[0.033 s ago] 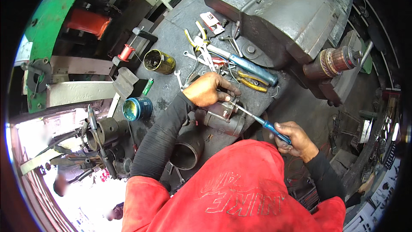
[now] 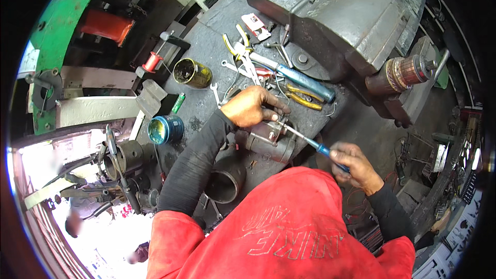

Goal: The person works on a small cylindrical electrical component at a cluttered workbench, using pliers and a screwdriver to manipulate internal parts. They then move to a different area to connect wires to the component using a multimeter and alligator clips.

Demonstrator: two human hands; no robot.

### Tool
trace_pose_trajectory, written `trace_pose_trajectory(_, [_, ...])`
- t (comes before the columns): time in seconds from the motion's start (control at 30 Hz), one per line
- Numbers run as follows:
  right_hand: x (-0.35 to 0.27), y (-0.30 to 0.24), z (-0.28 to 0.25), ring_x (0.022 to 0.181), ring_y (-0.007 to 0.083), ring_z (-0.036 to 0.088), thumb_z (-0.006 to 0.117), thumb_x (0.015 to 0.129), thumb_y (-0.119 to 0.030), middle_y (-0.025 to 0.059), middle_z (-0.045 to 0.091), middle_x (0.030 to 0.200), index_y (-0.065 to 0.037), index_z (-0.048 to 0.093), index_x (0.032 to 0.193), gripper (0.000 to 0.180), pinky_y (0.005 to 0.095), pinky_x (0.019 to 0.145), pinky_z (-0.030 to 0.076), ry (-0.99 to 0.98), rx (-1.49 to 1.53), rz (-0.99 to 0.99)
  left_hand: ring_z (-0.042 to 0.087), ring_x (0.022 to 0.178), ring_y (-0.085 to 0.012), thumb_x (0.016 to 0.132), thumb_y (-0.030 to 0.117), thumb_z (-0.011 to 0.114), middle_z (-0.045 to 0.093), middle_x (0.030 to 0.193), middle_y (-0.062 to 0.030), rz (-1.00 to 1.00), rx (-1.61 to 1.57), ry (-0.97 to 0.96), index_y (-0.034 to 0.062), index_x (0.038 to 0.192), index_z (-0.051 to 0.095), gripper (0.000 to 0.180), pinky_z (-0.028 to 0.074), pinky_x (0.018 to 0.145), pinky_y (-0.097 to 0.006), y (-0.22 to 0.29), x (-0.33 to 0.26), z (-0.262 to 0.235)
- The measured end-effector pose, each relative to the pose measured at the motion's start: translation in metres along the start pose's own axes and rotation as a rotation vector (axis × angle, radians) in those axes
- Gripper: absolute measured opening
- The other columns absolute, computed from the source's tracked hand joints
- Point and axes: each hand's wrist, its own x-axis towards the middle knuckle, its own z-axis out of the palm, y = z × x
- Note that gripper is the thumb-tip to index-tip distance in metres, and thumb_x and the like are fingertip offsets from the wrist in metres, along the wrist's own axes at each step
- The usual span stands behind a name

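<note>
My right hand (image 2: 354, 164) is closed round the blue handle of a screwdriver (image 2: 305, 139), its fingers slightly smeared by motion. The shaft points up and left to a bolt end on a dark cylindrical metal part (image 2: 268, 147) that lies on the bench. Above this part, my left hand (image 2: 253, 107) is bent, thumb and fingers pinched together close to the screwdriver's tip. What the pinch holds is too small to make out. Just beyond lie yellow-handled pliers (image 2: 304, 98) and a blue-handled hammer (image 2: 305, 82).
A large vise (image 2: 341, 26) fills the far right, with a wound armature (image 2: 400, 75) beside it. Left of my hands stand a yellow can (image 2: 199, 76) and a blue jar (image 2: 168, 130). A hollow metal cylinder (image 2: 225, 181) sits near my left forearm. Wrenches (image 2: 215, 94) lie farther off.
My right hand has shifted and turned slightly on the screwdriver's handle, with its fingers now more blurred. My left hand and the metal part stay in place.
</note>
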Motion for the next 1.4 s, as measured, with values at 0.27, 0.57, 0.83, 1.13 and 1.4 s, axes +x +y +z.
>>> trace_pose_trajectory(0.27, [-0.003,0.013,0.011,0.064,0.0212,0.056,0.074,0.092,-0.024,0.0092,0.062,0.079,0.001,0.066,0.108,0.030,0.0332,0.053,0.037,0.336,-1.243,-0.945,0.073,0.105,-0.0262,0.086,0.003,0.075,0.077,0.114,-0.0168,0.029,0.009,0.010,-0.0001,0.119,0.075,0.033,0.055,0.096,-0.036,-0.001,0.000,0.001])
trace_pose_trajectory(0.57, [-0.002,0.006,0.013,0.058,0.0158,0.055,0.078,0.089,-0.011,0.0066,0.060,0.072,-0.003,0.059,0.099,0.023,0.0301,0.053,0.041,0.164,-0.469,-0.373,0.074,0.104,-0.0264,0.086,0.002,0.074,0.077,0.113,-0.0170,-0.003,0.028,0.017,0.0008,0.119,0.075,0.033,0.055,0.095,-0.036,0.002,0.002,-0.004])
trace_pose_trajectory(0.83, [0.003,0.005,0.013,0.061,0.0264,0.058,0.074,0.094,-0.021,0.0091,0.062,0.070,0.005,0.072,0.106,0.029,0.0396,0.060,0.049,0.263,-0.803,-0.753,0.074,0.104,-0.0259,0.086,0.003,0.075,0.077,0.113,-0.0172,-0.002,0.031,0.015,0.0013,0.120,0.075,0.034,0.055,0.094,-0.036,-0.002,0.002,-0.004])
trace_pose_trajectory(1.13, [-0.003,0.011,0.009,0.067,0.0218,0.054,0.081,0.082,-0.014,0.0108,0.062,0.094,-0.001,0.065,0.105,0.031,0.0365,0.056,0.042,0.268,-0.896,-0.723,0.074,0.101,-0.0239,0.087,0.004,0.074,0.078,0.111,-0.0160,0.043,0.048,0.006,0.0003,0.119,0.075,0.033,0.055,0.093,-0.035,0.002,0.004,-0.005])
trace_pose_trajectory(1.4, [0.008,0.002,0.002,0.052,0.0078,0.046,0.067,0.101,-0.031,0.0002,0.054,0.058,0.006,0.071,0.093,0.039,0.0266,0.050,0.037,0.039,0.069,0.131,0.074,0.101,-0.0242,0.090,0.007,0.073,0.078,0.110,-0.0170,-0.002,0.030,-0.017,0.0005,0.120,0.075,0.031,0.055,0.093,-0.035,0.001,0.004,-0.006])
